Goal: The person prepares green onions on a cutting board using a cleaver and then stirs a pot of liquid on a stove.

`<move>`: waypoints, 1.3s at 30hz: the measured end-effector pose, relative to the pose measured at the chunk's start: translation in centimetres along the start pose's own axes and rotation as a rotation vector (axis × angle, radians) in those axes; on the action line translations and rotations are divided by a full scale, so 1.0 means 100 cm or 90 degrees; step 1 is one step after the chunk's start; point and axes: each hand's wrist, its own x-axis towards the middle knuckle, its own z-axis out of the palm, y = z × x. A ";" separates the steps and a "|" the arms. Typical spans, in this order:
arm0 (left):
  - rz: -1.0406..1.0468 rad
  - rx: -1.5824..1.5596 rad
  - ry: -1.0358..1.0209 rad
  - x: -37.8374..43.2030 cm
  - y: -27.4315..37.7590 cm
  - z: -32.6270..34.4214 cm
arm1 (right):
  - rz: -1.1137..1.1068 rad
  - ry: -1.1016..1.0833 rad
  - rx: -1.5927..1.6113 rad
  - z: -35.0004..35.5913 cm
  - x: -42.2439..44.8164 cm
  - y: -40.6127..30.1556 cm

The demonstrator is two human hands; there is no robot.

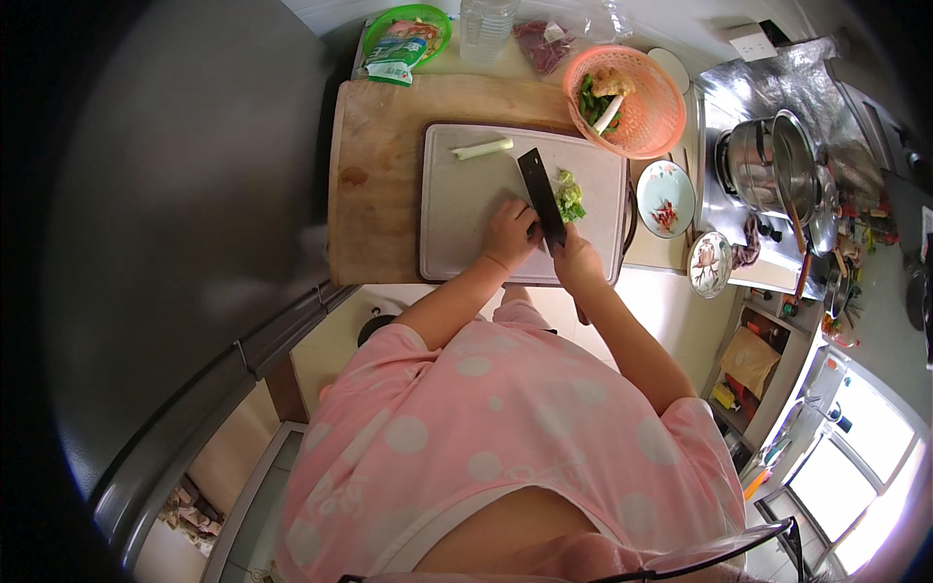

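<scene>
My right hand [577,256] is closed on a cleaver [541,191], whose dark blade stands over the cutting board [466,197]. Directly left of the blade, my left hand [513,233] rests on the board with curled fingers around something small and dark green, mostly hidden. Chopped pale and green vegetable pieces [569,197] lie to the right of the blade. Near the board's upper edge is a piece of white-green stalk [483,149], touched by neither hand.
An orange basket [666,120] with vegetables overlaps the board's upper right corner. Bowls of chopped red pepper [665,216] and a patterned bowl [709,264] stand right, before a steel pot [754,157] on the stove. A green basket [437,36] holds packets; a refrigerator [197,146] stands left.
</scene>
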 end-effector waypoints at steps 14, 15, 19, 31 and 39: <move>0.112 0.006 -0.119 0.002 -0.005 -0.014 | 0.025 0.015 0.028 0.006 0.010 -0.003; 0.119 0.003 -0.130 0.003 0.000 -0.020 | 0.024 0.000 0.025 0.006 0.010 -0.004; 0.176 -0.001 -0.154 -0.003 -0.003 -0.031 | 0.019 0.020 0.025 0.008 0.009 -0.003; 0.105 -0.065 -0.064 -0.012 -0.014 -0.020 | 0.006 0.005 0.009 -0.001 0.009 0.001; 0.117 -0.057 -0.035 -0.011 -0.015 -0.019 | -0.025 0.048 -0.002 -0.016 -0.015 -0.005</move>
